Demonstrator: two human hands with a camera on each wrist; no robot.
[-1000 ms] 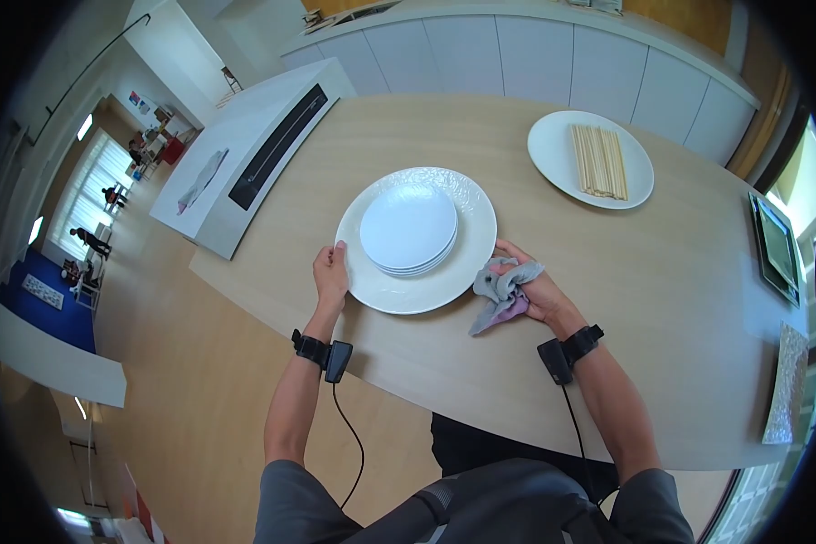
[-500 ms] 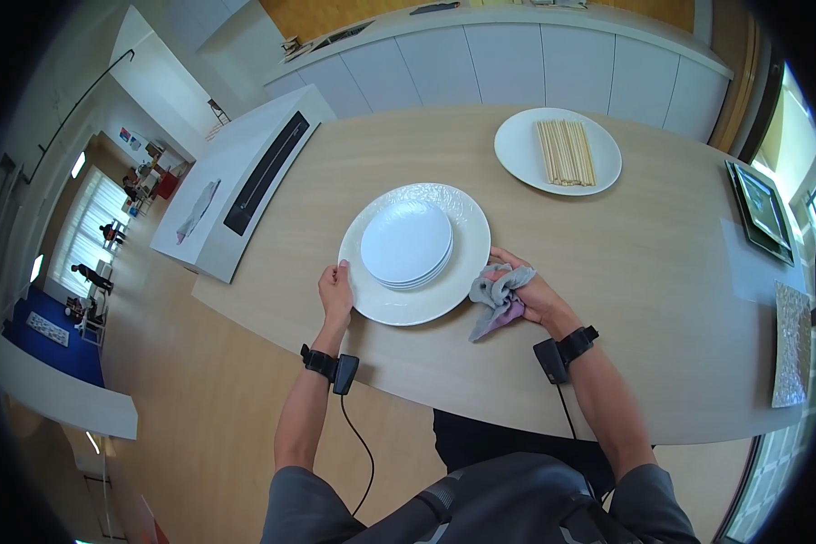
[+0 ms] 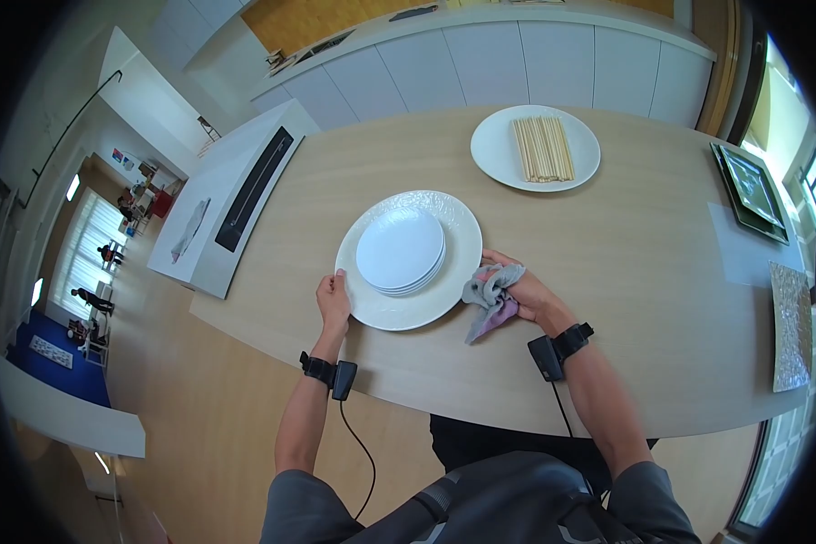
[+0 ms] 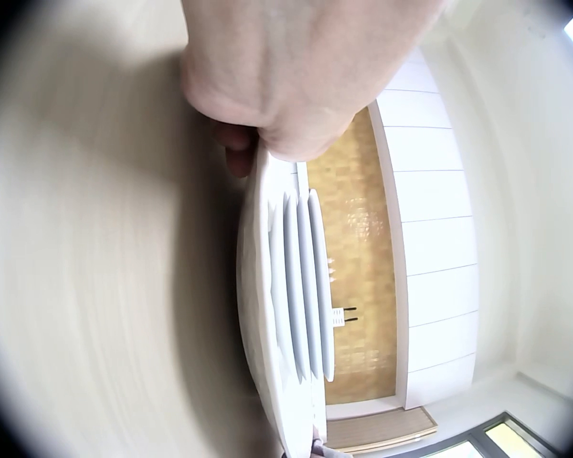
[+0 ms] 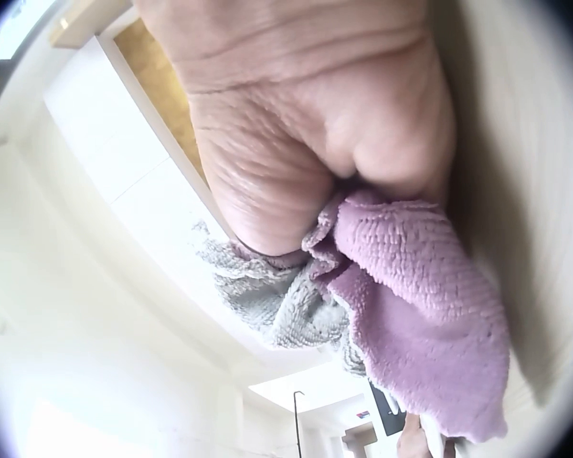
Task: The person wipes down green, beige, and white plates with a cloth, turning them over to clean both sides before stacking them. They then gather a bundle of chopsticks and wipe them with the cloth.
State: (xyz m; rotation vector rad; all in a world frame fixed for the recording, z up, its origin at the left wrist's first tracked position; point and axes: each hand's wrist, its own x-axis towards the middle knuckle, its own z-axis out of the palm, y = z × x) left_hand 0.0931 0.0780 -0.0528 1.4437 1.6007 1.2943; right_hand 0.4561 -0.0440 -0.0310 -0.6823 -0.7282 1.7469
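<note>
A large white plate [image 3: 363,304] with an embossed rim bears a stack of small white plates [image 3: 401,247]. My left hand [image 3: 333,299] grips its left rim, thumb on top and fingers below, as the left wrist view shows. At the right rim is my right hand [image 3: 528,292], fingertips right at the edge. This hand also holds a crumpled grey and purple cloth [image 3: 491,304], which hangs beside the plate. In the right wrist view the purple side of the cloth [image 5: 420,315] spills out from under the palm.
Behind, to the right, a white plate [image 3: 491,161] carries a bundle of light wooden sticks [image 3: 543,150]. Dark green rectangular trays [image 3: 751,192] and a silvery textured tray [image 3: 791,326] lie along the table's right side. A white box-shaped unit [image 3: 222,213] with a dark slot stands left.
The head view has shifted, so the stick plate and the right-hand trays appear further left. Both hands keep their places at the large plate's rim, and the cloth stays in the right hand.
</note>
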